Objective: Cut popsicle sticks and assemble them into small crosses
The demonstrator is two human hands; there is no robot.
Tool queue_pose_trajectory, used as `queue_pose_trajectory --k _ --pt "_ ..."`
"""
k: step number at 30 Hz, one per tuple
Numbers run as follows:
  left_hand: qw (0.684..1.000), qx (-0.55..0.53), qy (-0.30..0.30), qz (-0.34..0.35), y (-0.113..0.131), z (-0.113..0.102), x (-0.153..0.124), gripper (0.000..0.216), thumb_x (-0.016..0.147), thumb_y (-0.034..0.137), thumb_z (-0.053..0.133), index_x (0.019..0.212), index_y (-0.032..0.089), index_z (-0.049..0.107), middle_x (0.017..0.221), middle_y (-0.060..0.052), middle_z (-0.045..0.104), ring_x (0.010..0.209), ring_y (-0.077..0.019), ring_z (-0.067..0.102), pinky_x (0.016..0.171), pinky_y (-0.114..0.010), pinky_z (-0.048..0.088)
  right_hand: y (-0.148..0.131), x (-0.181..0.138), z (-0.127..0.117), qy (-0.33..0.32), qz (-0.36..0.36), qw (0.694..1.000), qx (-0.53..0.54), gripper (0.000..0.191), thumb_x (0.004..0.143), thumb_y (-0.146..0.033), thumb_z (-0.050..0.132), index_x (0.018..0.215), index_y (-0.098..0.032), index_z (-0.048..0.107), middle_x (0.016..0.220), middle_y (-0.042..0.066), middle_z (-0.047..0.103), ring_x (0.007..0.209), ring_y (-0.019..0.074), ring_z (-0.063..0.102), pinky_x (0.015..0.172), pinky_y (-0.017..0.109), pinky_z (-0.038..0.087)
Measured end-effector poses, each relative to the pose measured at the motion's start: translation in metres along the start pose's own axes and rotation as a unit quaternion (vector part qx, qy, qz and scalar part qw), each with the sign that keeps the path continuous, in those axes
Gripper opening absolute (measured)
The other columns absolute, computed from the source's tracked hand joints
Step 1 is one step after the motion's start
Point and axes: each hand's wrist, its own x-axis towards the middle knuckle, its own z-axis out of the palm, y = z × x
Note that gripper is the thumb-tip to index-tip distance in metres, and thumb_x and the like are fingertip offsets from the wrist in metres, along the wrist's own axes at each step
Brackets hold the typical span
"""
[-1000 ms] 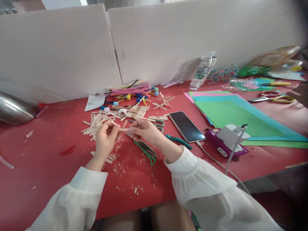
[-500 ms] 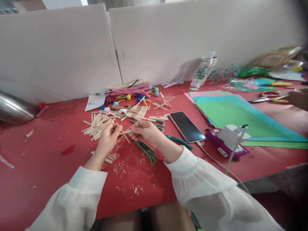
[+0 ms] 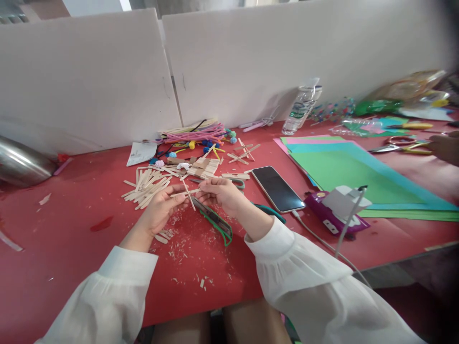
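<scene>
Over the middle of the red bench (image 3: 79, 239), seen from the person's own head, crossed sticks (image 3: 190, 197) are up between the two hands; I take them as the clock's centre, with twelve pointing away from the person. At three o'clock, the right hand (image 3: 224, 193) has thumb and fingers together, clamped on the end of one stick. At eight, the left hand (image 3: 163, 210) curls about its other end, thumb on one side and forefinger on the other; how firmly this grip closes I cannot tell. Close by at nine lies a heap of flat wooden sticks (image 3: 147, 184), and a green cutter (image 3: 217, 222) lies between four and five. Wood shavings (image 3: 202, 283) speckle the bench at six. Pipe cleaners (image 3: 197, 133) are bundled at twelve, before the white partition (image 3: 268, 57). A stick star (image 3: 244, 154) rests at two, with a water bottle (image 3: 297, 114) farther out that way. A phone (image 3: 278, 188) lies at three, a cable in its end, and coloured paper (image 3: 340, 167) beyond it. Just short of three, another person's blurred hand (image 3: 446, 147) is by yellow-handled scissors (image 3: 418, 148).
</scene>
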Motion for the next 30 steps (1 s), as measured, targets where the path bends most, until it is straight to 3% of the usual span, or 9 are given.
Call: queue_pose_trajectory --k 7,13,20,25,30 --pt "0.997 0.047 0.056 0.006 -0.002 0.000 0.004 0.031 0.053 0.026 0.074 0.080 0.012 0.065 0.065 -0.001 0.066 0.056 -0.0107 0.060 0.061 -0.026 0.051 0.006 0.004 0.000 0.005 -0.049 0.992 -0.120 0.007 0.072 -0.013 0.059 0.066 -0.014 0.055 0.052 -0.002 0.061 0.045 0.0068 0.054 0.047 0.018 0.042" --pt "0.995 0.063 0.074 0.005 -0.003 -0.002 0.004 0.034 0.053 0.028 0.074 0.082 0.012 0.065 0.059 0.001 0.065 0.053 -0.0102 0.059 0.059 -0.025 0.050 0.011 0.010 -0.003 0.023 -0.138 0.955 -0.261 0.007 0.069 -0.021 0.060 0.068 -0.014 0.058 0.051 -0.005 0.052 0.047 0.0068 0.046 0.049 0.020 0.036" --pt "0.991 0.077 0.100 0.050 -0.008 -0.002 0.009 0.034 0.053 0.034 0.075 0.078 0.014 0.063 0.059 0.001 0.064 0.051 -0.0105 0.058 0.057 -0.025 0.050 0.012 0.007 -0.002 0.029 -0.191 0.922 -0.336 0.012 0.070 -0.025 0.059 0.075 -0.014 0.059 0.058 -0.003 0.054 0.052 0.0083 0.046 0.052 0.021 0.037" --pt "0.987 0.048 0.134 0.068 -0.006 0.001 0.008 0.040 0.051 0.040 0.076 0.077 0.015 0.058 0.057 0.002 0.062 0.051 -0.0119 0.058 0.051 -0.024 0.048 0.016 0.005 -0.001 -0.001 -0.241 0.896 -0.373 0.013 0.071 -0.021 0.058 0.082 -0.014 0.060 0.064 -0.002 0.058 0.056 0.0088 0.049 0.054 0.020 0.038" --pt "0.993 -0.004 0.108 0.048 -0.003 0.004 0.005 0.042 0.051 0.039 0.076 0.080 0.015 0.057 0.064 0.000 0.064 0.055 -0.0119 0.059 0.051 -0.022 0.046 0.015 0.005 -0.001 0.024 -0.251 0.885 -0.392 0.009 0.074 -0.021 0.055 0.074 -0.015 0.061 0.061 -0.002 0.058 0.054 0.0087 0.048 0.053 0.021 0.037"
